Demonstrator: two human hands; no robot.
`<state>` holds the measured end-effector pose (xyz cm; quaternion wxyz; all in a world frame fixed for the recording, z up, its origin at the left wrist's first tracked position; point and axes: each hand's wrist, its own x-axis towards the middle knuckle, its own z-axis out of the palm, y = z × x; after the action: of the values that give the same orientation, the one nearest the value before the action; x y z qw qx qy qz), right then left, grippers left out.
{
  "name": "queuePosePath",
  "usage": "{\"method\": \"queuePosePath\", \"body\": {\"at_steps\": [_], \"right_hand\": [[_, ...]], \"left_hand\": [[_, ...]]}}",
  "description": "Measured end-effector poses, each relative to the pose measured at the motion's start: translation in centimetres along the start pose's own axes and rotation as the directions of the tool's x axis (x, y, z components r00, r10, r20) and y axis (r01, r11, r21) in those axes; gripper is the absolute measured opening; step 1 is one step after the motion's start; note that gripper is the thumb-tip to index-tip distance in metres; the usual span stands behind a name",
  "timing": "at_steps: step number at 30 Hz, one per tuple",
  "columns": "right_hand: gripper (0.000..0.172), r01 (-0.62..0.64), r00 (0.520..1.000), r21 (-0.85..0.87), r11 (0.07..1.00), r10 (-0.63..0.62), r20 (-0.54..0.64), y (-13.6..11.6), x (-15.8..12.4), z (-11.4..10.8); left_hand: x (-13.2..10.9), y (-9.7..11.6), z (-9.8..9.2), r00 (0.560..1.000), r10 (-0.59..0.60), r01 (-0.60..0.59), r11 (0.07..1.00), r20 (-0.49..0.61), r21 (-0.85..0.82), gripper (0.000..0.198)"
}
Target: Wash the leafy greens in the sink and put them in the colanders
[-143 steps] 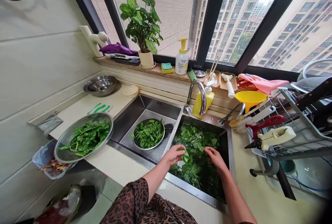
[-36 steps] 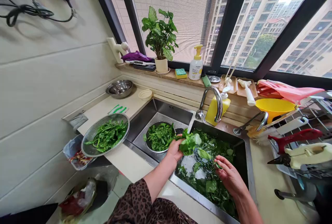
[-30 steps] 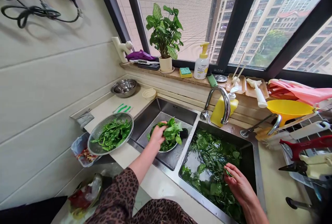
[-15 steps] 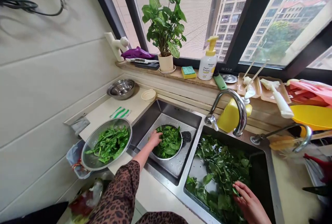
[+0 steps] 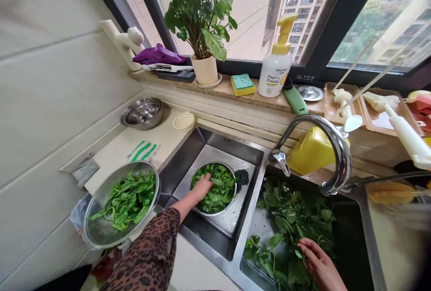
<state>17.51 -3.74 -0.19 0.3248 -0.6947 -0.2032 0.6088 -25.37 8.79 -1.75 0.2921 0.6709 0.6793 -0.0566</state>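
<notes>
Left hand palm-down, loosely bent on leaves — right hand half-curled at greens — either grip's hold unclear.

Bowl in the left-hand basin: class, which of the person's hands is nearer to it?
Left. The left hand is on greens inside the bowl; the right hand is farther off, over the other basin.

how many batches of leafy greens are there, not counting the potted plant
3: greens in the mesh colander on the left, greens in the bowl under the left hand, greens in the right sink basin near the right hand.
</notes>
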Motion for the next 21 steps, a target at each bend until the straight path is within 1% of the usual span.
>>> {"method": "queuePosePath", "body": {"at_steps": [2, 3, 4, 5, 6, 8, 10, 11, 12, 13, 15, 16, 17, 18, 19, 20, 21], "right_hand": [[0.037, 0.070, 0.997, -0.121, 0.990, -0.071, -0.004, 0.0, 0.8, 0.0], [0.037, 0.117, 0.993, -0.180, 0.977, -0.120, -0.007, 0.0, 1.2, 0.1], [0.037, 0.167, 0.985, -0.240, 0.956, -0.174, -0.008, -0.1, 1.7, 0.3], [0.037, 0.224, 0.972, -0.298, 0.928, -0.236, -0.003, -0.2, 2.2, 0.5], [0.036, 0.287, 0.953, -0.359, 0.888, -0.303, 0.011, -0.3, 2.6, 0.9], [0.036, 0.417, 0.894, -0.486, 0.768, -0.442, 0.068, -0.9, 3.5, 1.8], [0.037, 0.528, 0.815, -0.611, 0.590, -0.554, 0.170, -1.5, 4.1, 3.0], [0.038, 0.552, 0.782, -0.682, 0.481, -0.582, 0.223, -1.7, 4.3, 3.8], [0.041, 0.543, 0.766, -0.757, 0.364, -0.584, 0.269, -1.8, 4.4, 4.5], [0.044, 0.504, 0.768, -0.828, 0.244, -0.565, 0.301, -1.7, 4.5, 5.3], [0.055, 0.377, 0.816, -0.926, 0.024, -0.482, 0.320, -1.0, 4.5, 6.7], [0.060, 0.321, 0.845, -0.945, -0.063, -0.432, 0.316, -0.4, 4.4, 7.2], [0.062, 0.295, 0.867, -0.947, -0.130, -0.380, 0.323, 0.3, 4.3, 7.5], [0.061, 0.298, 0.882, -0.938, -0.176, -0.324, 0.341, 1.0, 4.2, 7.5], [0.056, 0.328, 0.890, -0.923, -0.200, -0.263, 0.373, 1.6, 4.1, 7.4], [0.049, 0.377, 0.888, -0.905, -0.198, -0.199, 0.414, 2.1, 4.1, 6.9], [0.041, 0.428, 0.881, -0.888, -0.169, -0.139, 0.451, 2.4, 4.1, 6.3]], "left_hand": [[0.0, -0.9, -1.4, 0.996, 0.033, -0.028, 0.997, -0.082, 0.066, 0.028], [0.0, -1.3, -1.7, 0.993, 0.073, -0.064, 0.993, -0.093, 0.097, 0.033], [-0.1, -1.5, -1.5, 0.991, 0.110, -0.101, 0.989, -0.079, 0.112, 0.040], [-0.1, -1.7, -1.1, 0.989, 0.145, -0.140, 0.982, -0.034, 0.123, 0.050], [0.0, -1.8, -0.4, 0.985, 0.169, -0.172, 0.976, 0.037, 0.132, 0.060], [0.5, -1.7, 1.5, 0.964, 0.167, -0.201, 0.967, 0.207, 0.158, 0.076], [1.4, -1.3, 3.1, 0.933, 0.106, -0.190, 0.957, 0.343, 0.221, 0.085], [2.0, -1.0, 3.6, 0.919, 0.071, -0.184, 0.947, 0.387, 0.263, 0.089], [2.5, -0.7, 3.8, 0.908, 0.043, -0.183, 0.936, 0.417, 0.301, 0.093], [3.0, -0.4, 3.8, 0.899, 0.023, -0.185, 0.925, 0.437, 0.331, 0.095], [3.4, 0.0, 3.1, 0.890, 0.016, -0.195, 0.917, 0.455, 0.349, 0.096], [3.3, 0.2, 2.5, 0.891, 0.032, -0.205, 0.919, 0.454, 0.338, 0.094], [3.1, 0.3, 1.8, 0.893, 0.055, -0.217, 0.922, 0.446, 0.321, 0.090], [2.7, 0.3, 1.1, 0.898, 0.084, -0.231, 0.925, 0.431, 0.301, 0.086], [2.3, 0.3, 0.3, 0.906, 0.119, -0.247, 0.928, 0.406, 0.280, 0.081], [1.7, 0.3, -0.5, 0.915, 0.157, -0.264, 0.930, 0.371, 0.257, 0.074], [1.1, 0.2, -1.3, 0.923, 0.195, -0.281, 0.931, 0.331, 0.234, 0.067]]}}
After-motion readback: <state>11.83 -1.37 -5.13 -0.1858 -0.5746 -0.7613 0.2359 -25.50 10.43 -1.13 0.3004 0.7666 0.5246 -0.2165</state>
